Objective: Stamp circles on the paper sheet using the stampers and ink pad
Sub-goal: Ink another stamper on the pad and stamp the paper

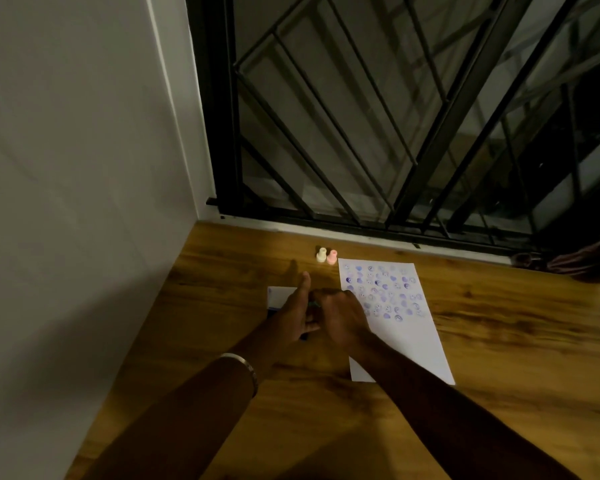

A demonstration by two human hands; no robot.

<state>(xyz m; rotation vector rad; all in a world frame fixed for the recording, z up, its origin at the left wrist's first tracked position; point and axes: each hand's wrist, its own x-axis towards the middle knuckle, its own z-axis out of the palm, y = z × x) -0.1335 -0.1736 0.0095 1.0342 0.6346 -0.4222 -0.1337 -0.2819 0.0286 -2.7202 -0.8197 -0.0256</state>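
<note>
Both hands meet over ink pad (278,296); right hand (340,315) grip curled together, contents unclear; left hand (293,315) splayed.

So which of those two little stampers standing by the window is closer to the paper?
The pink stamper. It stands right of the cream stamper, nearest the paper's top corner.
</note>
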